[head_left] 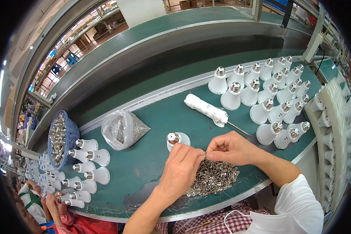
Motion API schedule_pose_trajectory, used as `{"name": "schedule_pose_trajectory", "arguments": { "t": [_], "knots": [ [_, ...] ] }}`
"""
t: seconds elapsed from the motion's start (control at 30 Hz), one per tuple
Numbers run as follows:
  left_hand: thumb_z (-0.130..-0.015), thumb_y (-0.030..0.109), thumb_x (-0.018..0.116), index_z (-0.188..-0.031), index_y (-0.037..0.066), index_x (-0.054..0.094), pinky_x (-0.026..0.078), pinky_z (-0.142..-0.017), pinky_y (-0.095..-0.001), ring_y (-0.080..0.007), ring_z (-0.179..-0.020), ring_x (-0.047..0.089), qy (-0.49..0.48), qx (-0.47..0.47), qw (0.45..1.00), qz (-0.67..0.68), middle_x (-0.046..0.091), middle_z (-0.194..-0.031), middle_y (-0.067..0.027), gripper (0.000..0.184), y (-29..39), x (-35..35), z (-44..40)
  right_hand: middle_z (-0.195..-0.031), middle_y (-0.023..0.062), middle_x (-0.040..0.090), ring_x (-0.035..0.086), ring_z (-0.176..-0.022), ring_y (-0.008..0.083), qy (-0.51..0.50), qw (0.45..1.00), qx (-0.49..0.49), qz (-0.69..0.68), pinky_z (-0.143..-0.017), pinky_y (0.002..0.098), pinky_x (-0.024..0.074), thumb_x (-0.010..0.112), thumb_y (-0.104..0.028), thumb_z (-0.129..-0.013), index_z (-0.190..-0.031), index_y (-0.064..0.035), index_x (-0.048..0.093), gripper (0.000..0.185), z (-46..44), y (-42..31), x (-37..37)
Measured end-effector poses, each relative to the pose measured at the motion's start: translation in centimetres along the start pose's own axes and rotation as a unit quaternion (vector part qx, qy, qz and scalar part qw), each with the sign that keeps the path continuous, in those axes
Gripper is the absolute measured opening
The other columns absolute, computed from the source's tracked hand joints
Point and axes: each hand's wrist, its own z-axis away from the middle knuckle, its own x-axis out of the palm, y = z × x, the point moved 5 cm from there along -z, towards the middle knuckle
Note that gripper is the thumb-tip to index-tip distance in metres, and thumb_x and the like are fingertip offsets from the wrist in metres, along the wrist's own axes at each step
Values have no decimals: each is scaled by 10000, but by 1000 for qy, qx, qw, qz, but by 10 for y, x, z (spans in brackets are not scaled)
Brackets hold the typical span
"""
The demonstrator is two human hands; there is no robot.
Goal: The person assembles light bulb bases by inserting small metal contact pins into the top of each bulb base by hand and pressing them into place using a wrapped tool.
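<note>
My left hand (pixel 180 168) and my right hand (pixel 231 149) meet above a pile of small metal parts (pixel 216 177) on the green table. Fingers of both hands are pinched together; whatever lies between them is too small to make out. Just beyond my left hand stands a white bulb (pixel 185 139) with its metal cap (pixel 173 137) facing up. A tool with a white-wrapped handle (pixel 205 108) and a thin metal shaft lies farther back, its shaft pointing toward the bulbs on the right.
Many white bulbs (pixel 262 111) stand at the right, beside a padded rack (pixel 335 128). At the left are a blue basket (pixel 72 134) of metal caps, a clear bag (pixel 116 130) of small parts and bulbs lying down (pixel 101 175). Co-workers' hands (pixel 54 202) show lower left.
</note>
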Motion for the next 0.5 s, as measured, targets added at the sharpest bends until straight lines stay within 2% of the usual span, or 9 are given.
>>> {"name": "schedule_pose_trajectory", "arguments": {
  "t": [0.07,0.17,0.27,0.5],
  "knots": [
    [-721,-17,664,-821,19,586,411,-610,-351,-265,-686,495,-5,-3,1000,18,542,-740,-82,132,-1,0,-1,-722,-22,596,509,-626,18,-34,994,41,-98,-554,184,415,645,-135,-840,-840,-3,637,132,0,3,2],
    [-726,-10,665,-822,22,588,414,-617,-346,-261,-693,502,-24,1,999,35,546,-741,-81,127,-2,-1,-3,-725,-26,593,499,-637,10,-72,983,55,-162,-573,174,405,654,-136,-836,-829,-8,637,130,-1,6,4],
    [-734,2,665,-823,27,590,416,-625,-338,-253,-691,505,-40,22,997,63,548,-737,-78,118,-2,-2,-5,-729,-26,593,507,-659,12,-82,981,78,-157,-590,172,405,649,-116,-833,-822,-11,635,107,0,8,4],
    [-735,26,679,-814,38,607,422,-651,-322,-226,-693,526,-17,-9,996,83,568,-732,-62,107,-7,0,-3,-716,-26,578,503,-645,31,-58,984,59,-157,-578,179,400,619,-98,-838,-821,-19,626,81,0,6,6]
  ]
}}
